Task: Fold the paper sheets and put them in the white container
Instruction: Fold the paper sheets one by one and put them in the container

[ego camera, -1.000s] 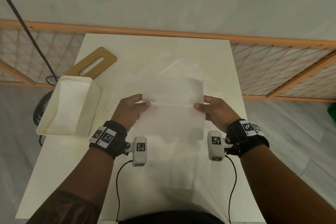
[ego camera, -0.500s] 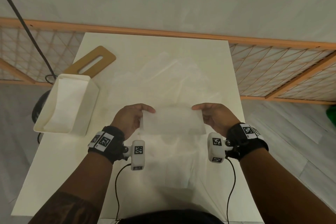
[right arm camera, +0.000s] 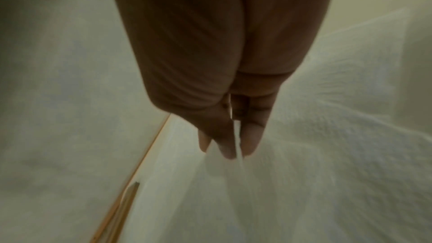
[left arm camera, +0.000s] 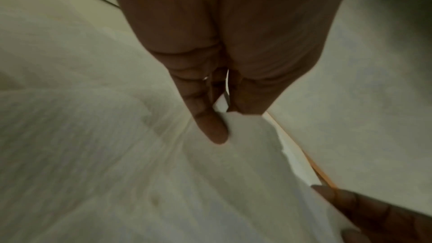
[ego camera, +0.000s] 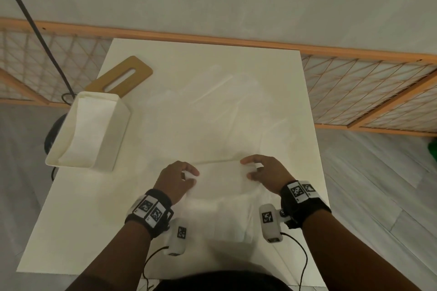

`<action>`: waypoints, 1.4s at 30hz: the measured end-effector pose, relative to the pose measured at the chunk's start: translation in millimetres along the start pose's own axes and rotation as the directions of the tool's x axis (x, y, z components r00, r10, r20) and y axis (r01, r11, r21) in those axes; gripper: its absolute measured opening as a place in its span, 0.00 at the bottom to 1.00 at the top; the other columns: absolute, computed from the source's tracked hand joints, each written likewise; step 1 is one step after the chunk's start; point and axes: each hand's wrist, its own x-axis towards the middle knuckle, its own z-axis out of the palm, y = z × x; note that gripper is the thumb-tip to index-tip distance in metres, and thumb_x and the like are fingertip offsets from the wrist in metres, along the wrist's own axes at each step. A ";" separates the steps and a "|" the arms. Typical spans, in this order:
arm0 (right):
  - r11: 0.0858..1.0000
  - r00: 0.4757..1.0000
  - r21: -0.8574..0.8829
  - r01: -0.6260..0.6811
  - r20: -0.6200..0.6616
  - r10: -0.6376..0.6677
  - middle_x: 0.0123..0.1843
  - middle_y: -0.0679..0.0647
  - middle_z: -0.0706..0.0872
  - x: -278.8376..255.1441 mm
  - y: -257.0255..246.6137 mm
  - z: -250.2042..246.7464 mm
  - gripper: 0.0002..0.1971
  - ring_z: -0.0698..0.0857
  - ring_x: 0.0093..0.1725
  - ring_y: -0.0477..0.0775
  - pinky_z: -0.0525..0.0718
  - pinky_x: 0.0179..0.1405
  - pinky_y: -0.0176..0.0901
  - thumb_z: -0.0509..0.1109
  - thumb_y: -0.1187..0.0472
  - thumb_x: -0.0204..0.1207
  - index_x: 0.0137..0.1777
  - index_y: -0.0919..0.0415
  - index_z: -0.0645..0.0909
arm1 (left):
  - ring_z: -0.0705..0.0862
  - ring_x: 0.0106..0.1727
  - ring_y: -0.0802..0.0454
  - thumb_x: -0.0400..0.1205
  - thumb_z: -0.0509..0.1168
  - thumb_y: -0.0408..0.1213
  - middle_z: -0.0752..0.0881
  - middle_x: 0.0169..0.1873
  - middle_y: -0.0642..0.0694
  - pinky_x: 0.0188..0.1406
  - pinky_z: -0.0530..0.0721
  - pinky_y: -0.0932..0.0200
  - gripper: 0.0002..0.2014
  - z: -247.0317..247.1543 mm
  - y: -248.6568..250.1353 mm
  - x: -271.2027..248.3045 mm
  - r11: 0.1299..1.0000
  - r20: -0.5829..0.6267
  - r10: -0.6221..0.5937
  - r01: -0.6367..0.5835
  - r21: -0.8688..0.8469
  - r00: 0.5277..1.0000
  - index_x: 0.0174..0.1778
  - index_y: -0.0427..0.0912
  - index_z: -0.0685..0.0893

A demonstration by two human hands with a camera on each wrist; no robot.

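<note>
Head view: we find the folded paper sheet (ego camera: pixel 218 178) held low over the near half of the white table (ego camera: pixel 71 220), stretched between both hands. The left hand (ego camera: pixel 176 178) pinches its left end; the right hand (ego camera: pixel 266 173) pinches its right end. The white container (ego camera: pixel 101 149) stands at the table's left edge, well apart, with a wooden board (ego camera: pixel 123 75) behind it. Wrist bands carry square black-and-white code markers (ego camera: pixel 149 209); we read no lettering.

Left wrist view: fingers (left arm camera: pixel 210 127) close on the sheet's corner.

Right wrist view: thumb and fingertips (right arm camera: pixel 252 136) clamp the sheet's edge (right arm camera: pixel 238 143).
</note>
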 end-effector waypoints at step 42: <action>0.881 0.960 -0.449 0.150 -0.146 -0.238 0.47 0.41 0.86 67.1 -83.7 28.7 0.03 0.85 0.53 0.53 0.80 0.64 0.61 0.72 0.52 0.81 0.46 0.44 0.80 | 0.69 0.72 0.41 0.80 0.65 0.43 0.76 0.67 0.51 0.70 0.70 0.42 0.24 11.3 19.4 26.0 0.740 0.160 0.137 -0.208 0.640 0.978 0.73 0.53 0.71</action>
